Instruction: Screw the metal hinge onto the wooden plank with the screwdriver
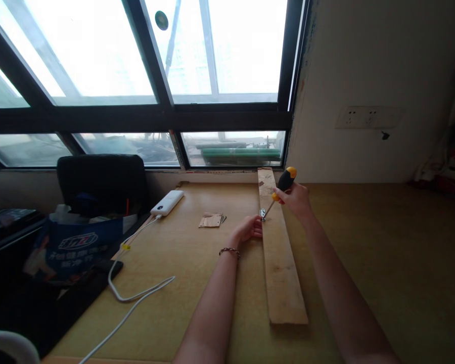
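Observation:
A long wooden plank (282, 268) lies lengthwise on the table, its far end near the window. At its left edge sits a small shiny metal fitting (263, 214); its exact kind is too small to make out. My left hand (248, 228) is closed at that edge, fingertips pinching the fitting and the other fingers curled against the plank's side. My right hand (296, 199) is wrapped around a black and yellow screwdriver (287, 179). The screwdriver is tilted, its shaft running down leftward so the tip meets the fitting.
Left of the plank lies a small piece of cardboard (211, 220) with thin screws or nails (223, 219) beside it. A white power bank (167, 202) with a long white cable (131, 299) is near the table's left edge. Beyond stand a black chair (101, 177) and a blue bag (74, 247).

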Tool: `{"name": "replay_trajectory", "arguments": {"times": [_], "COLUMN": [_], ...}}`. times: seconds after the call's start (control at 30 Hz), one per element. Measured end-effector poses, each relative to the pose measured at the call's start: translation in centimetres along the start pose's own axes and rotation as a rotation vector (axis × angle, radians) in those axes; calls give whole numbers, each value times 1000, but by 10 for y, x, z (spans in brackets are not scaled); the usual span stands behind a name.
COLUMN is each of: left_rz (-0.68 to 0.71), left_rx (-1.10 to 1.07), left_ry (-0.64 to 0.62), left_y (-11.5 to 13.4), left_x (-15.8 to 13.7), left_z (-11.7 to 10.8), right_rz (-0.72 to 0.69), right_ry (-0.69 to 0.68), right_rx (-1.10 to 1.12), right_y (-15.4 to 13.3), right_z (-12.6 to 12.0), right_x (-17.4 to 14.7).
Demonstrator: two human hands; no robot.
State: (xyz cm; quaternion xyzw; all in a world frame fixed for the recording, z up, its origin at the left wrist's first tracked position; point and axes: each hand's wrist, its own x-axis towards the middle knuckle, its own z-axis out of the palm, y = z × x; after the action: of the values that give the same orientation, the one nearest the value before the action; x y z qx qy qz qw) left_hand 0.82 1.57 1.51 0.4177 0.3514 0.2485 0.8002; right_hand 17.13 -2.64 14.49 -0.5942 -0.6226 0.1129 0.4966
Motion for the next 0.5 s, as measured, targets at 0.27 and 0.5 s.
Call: {"name": "replay_trajectory", "arguments": {"times": [0.27,0.5], "left_rz": [63,99], "left_rx": [1,38], "left_ry": [10,20], "left_y": [-3,-4], "left_x": [2,2], "left_z": [-1,-2], "right_rz": [3,69], "right_ry": [-21,-195], "right_rx": [89,365], "right_y": [-5,-15], "right_z": [2,1], "right_x": [-4,-7]}}
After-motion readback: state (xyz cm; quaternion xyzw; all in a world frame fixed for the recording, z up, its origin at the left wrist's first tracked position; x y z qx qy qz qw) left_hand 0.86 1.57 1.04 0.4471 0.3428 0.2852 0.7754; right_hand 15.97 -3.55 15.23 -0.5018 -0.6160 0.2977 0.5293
